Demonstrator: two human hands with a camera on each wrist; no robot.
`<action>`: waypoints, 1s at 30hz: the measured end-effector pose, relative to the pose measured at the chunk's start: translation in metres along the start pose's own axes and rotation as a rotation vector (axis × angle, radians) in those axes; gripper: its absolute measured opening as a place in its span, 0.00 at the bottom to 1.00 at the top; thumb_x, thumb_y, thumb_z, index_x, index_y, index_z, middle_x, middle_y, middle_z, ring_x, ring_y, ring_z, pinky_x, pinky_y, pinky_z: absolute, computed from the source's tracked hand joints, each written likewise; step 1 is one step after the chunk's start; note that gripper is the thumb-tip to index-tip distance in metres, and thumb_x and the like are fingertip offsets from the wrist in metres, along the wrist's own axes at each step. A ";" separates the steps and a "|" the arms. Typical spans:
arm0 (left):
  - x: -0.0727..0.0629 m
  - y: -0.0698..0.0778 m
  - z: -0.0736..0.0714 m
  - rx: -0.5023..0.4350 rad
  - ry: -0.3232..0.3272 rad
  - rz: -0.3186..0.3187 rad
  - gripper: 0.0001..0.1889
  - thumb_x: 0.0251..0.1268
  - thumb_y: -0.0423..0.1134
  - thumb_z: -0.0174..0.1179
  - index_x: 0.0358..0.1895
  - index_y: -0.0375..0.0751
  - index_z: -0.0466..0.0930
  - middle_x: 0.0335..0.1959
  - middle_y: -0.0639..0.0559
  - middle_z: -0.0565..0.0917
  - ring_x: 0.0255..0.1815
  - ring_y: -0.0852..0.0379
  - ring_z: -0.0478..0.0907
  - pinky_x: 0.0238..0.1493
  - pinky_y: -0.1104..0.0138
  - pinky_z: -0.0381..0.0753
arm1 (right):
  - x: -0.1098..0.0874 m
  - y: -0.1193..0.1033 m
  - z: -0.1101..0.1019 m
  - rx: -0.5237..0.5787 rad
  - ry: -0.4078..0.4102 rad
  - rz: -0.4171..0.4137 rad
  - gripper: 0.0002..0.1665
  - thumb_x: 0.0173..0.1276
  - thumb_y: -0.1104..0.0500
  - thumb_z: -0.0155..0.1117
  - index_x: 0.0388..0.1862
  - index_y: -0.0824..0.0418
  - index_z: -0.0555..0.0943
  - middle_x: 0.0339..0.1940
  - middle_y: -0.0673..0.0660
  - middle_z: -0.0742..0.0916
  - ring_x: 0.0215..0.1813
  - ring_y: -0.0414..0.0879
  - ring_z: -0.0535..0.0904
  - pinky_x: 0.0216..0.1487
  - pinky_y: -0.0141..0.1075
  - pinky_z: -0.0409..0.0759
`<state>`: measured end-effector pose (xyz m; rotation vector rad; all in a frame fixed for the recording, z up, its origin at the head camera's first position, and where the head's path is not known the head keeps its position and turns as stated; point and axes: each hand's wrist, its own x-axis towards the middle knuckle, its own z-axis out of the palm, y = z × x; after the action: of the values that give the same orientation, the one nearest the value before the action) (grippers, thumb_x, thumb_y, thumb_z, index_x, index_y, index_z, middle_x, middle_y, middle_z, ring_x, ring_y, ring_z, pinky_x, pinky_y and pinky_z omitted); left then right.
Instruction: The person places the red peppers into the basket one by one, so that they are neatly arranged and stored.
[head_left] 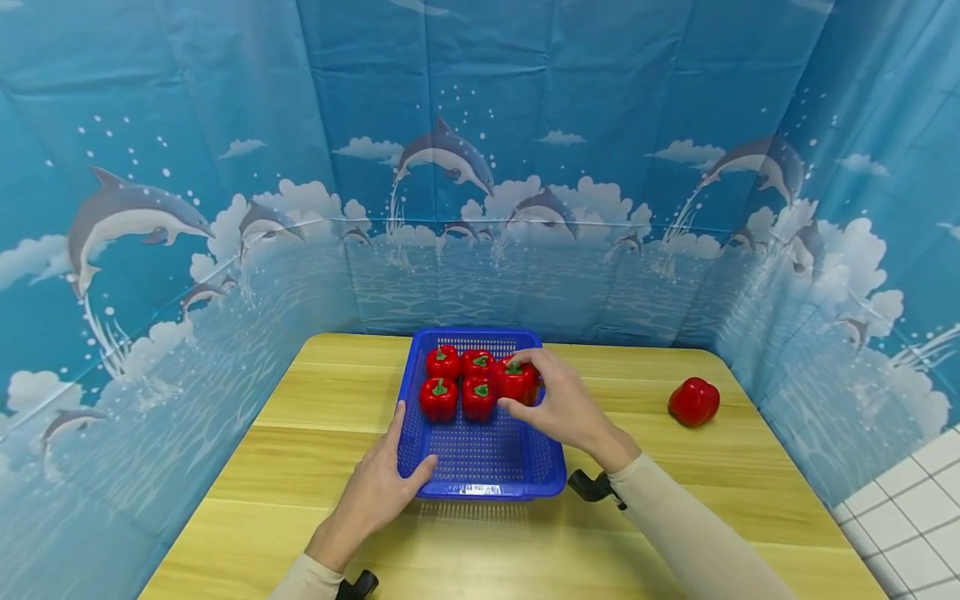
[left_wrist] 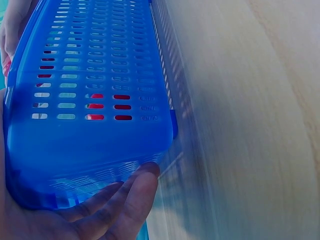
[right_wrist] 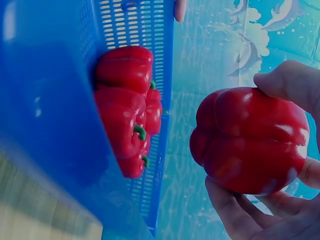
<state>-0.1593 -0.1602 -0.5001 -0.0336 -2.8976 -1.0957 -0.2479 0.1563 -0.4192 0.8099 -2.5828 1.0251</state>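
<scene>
My right hand [head_left: 566, 408] grips a red bell pepper [head_left: 515, 382] over the right side of a blue plastic basket [head_left: 555, 479]. In the right wrist view the held bell pepper [right_wrist: 250, 140] hangs above the rim, with thumb and fingers around it. Several other red bell peppers [head_left: 438, 400] stand in the far part of the basket, green stems upward. My left hand [head_left: 378, 487] holds the basket's near left corner, the thumb over the rim and the fingers against the outer wall. From the left wrist, those fingers [left_wrist: 135, 205] show along the slotted basket side [left_wrist: 90, 140].
One more red bell pepper [head_left: 693, 402] lies on the wooden table [head_left: 300, 467] to the right, apart from the basket. A blue dolphin-print curtain [head_left: 480, 275] hangs behind the table and along both sides. White tiles [head_left: 911, 508] show at the lower right.
</scene>
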 end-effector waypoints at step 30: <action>0.002 0.001 0.000 -0.009 -0.004 -0.002 0.59 0.82 0.63 0.69 1.00 0.53 0.40 0.95 0.33 0.65 0.91 0.24 0.70 0.85 0.29 0.75 | 0.026 -0.015 0.025 0.072 -0.164 -0.055 0.33 0.74 0.52 0.87 0.72 0.58 0.83 0.69 0.57 0.90 0.67 0.52 0.89 0.68 0.50 0.94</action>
<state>-0.1612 -0.1593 -0.4995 -0.0336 -2.8965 -1.1097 -0.2610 0.1195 -0.4185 1.0172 -2.6539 1.0824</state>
